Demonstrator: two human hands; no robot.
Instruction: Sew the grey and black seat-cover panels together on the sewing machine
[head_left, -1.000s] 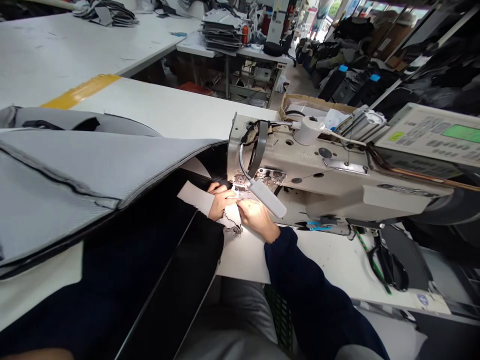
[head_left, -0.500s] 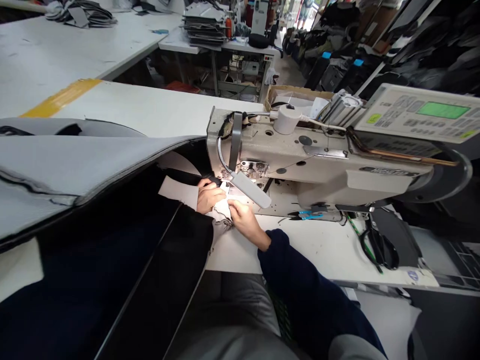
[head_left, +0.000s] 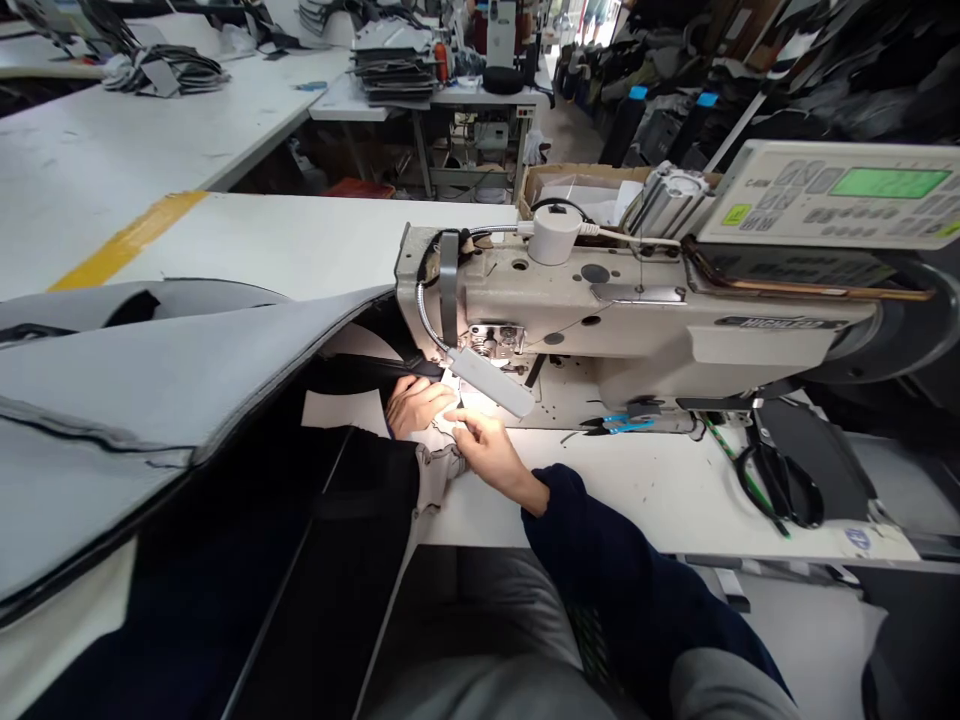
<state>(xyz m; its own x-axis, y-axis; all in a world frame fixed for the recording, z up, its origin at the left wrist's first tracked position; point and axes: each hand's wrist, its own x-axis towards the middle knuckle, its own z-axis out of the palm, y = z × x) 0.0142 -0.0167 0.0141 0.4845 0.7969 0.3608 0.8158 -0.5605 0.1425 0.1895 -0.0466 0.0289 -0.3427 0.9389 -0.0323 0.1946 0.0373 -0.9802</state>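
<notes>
Two hands (head_left: 491, 455), one sewing machine (head_left: 652, 315)

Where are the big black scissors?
In the head view, the black scissors lie on the right, by the dark grey sheet, right of the blue snips.

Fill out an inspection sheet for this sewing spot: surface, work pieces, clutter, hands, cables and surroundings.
Surface: white table, dark specks in front of the machine; yellow tape at the far left.
Work pieces: large gray-and-black fabric left of the sewing machine; pale fabric by the hands.
Clutter: black-handled scissors and blue-handled snips, right of the hands.
Hands: left hand on the fabric near the needle area; right hand beside it, fingertips at the pale fabric; grip unclear in the glare.
Cables: white cable along the machine's top.
Surroundings: stacked dark panels behind.
</notes>
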